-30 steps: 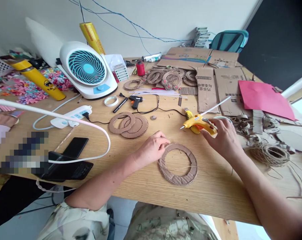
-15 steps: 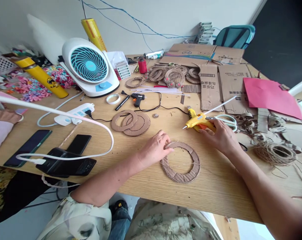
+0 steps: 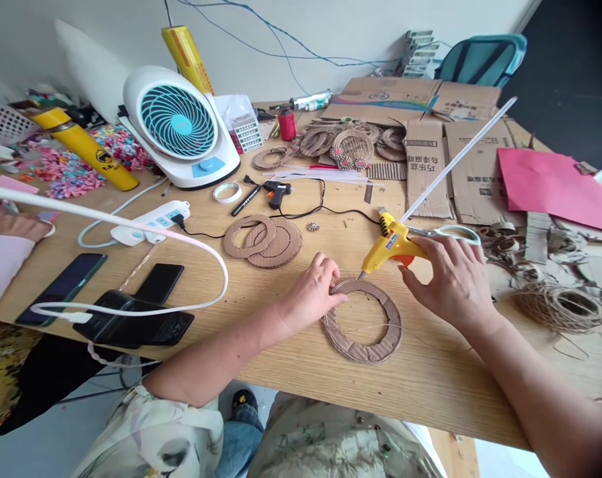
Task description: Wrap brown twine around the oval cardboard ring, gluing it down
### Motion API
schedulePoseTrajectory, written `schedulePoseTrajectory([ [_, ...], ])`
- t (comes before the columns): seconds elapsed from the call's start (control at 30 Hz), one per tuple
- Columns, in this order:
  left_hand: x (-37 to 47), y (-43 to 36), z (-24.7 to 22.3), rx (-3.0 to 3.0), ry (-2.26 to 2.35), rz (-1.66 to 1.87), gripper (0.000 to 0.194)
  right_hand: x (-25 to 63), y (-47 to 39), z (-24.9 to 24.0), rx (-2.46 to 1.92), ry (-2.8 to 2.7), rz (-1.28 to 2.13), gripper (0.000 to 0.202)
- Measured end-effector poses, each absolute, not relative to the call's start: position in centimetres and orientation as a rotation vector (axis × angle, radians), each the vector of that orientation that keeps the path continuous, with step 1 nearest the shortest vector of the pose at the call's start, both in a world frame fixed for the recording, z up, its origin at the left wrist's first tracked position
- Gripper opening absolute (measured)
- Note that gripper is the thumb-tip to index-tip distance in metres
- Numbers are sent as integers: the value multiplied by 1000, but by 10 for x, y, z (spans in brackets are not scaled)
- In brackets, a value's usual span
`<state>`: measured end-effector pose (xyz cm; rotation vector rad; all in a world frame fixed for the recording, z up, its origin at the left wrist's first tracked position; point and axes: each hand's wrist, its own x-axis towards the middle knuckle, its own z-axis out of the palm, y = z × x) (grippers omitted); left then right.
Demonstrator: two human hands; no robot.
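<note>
My left hand (image 3: pixel 316 287) pinches the upper left of a brown cardboard ring (image 3: pixel 391 325) that lies flat near the table's front edge. Thin twine is wound at the pinched spot, and a loose strand crosses the ring's opening. In my right hand (image 3: pixel 452 282) is a yellow hot glue gun (image 3: pixel 393 245), its fingers closed round the handle. A long clear glue stick (image 3: pixel 460 159) sticks out of its back, pointing up and right. The nozzle hangs close to the ring's top edge; whether it touches, I cannot tell. Scissors (image 3: pixel 458 232) lie just behind my right hand.
A coil of twine (image 3: pixel 562 307) sits at the right. Overlapping cardboard rings (image 3: pixel 275 244) and a black glue gun (image 3: pixel 277 194) lie ahead. At the left are a fan (image 3: pixel 178 129), a power strip (image 3: pixel 149 222), a looping white cable (image 3: pixel 221 255) and another person's hand (image 3: pixel 24 226).
My right hand has lifted the yellow glue gun off the table and tilted its nozzle down toward the ring. My left hand keeps its pinch on the ring.
</note>
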<state>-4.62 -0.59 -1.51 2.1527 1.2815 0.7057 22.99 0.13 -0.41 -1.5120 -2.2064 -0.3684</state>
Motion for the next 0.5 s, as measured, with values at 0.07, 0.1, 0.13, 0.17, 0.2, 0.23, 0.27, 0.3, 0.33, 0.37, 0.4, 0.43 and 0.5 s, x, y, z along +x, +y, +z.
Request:
schedulePoseTrajectory([
  [0.07,-46,-6,-16,2146,1288,708,44,229,-1,-3,-1508,-2210,-397,50],
  [0.1,-46,-6,-16,2141,1292,705,44,228,-2,-2,-1508,-2215,-418,50],
  [0.13,-46,-6,-16,2135,1297,701,45,227,-2,-2,-1506,-2224,-444,50],
  [0.17,-45,-6,-17,2130,1301,694,45,227,-3,-1,-1500,-2232,-471,49],
  [0.2,-45,-5,-17,2126,1304,685,44,226,-3,-1,-1491,-2239,-496,48],
  [0.23,-45,-5,-17,2125,1306,679,44,226,-3,0,-1482,-2247,-518,48],
  [0.27,-45,-5,-18,2125,1308,674,44,225,-4,0,-1477,-2253,-535,48],
  [0.3,-45,-5,-18,2128,1310,672,45,225,-4,0,-1474,-2255,-546,47],
  [0.33,-46,-5,-19,2134,1311,674,45,224,-4,1,-1476,-2256,-550,47],
  [0.37,-46,-5,-19,2140,1312,677,45,224,-4,1,-1479,-2256,-550,47],
  [0.4,-46,-5,-20,2146,1310,681,46,224,-4,1,-1481,-2254,-546,47],
  [0.43,-46,-5,-20,2150,1306,685,45,224,-4,1,-1479,-2255,-541,47],
  [0.5,-47,-4,-21,2155,1298,689,45,224,-4,1,-1475,-2253,-540,47],
])
